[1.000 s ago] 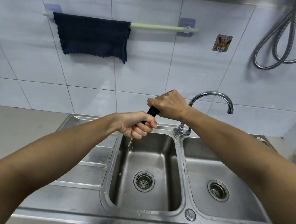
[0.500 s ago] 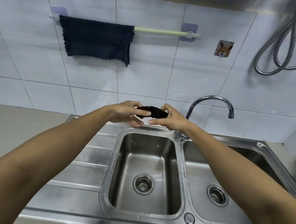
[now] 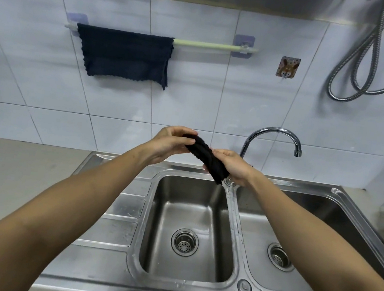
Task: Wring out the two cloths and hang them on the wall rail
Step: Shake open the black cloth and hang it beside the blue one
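Second cloth twisted above the sink, first one already on the rail.

Both hands grip the dark twisted cloth [image 3: 205, 158] over the left basin [image 3: 189, 230]: the left hand [image 3: 169, 143] pinches its far end, the right hand [image 3: 233, 166] curls round its near end. Soft, limp and probably damp, it looks best taken by two corners to spread on the wall rail [image 3: 209, 45], right of the hung cloth [image 3: 124, 56].

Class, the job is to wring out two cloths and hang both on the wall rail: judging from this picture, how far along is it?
Done: one dark cloth hangs spread on the wall rail. In hand: the second cloth, twisted into a roll, is gripped by the left hand and right hand above the sink. Left: unroll it and hang it on the rail's bare right stretch.
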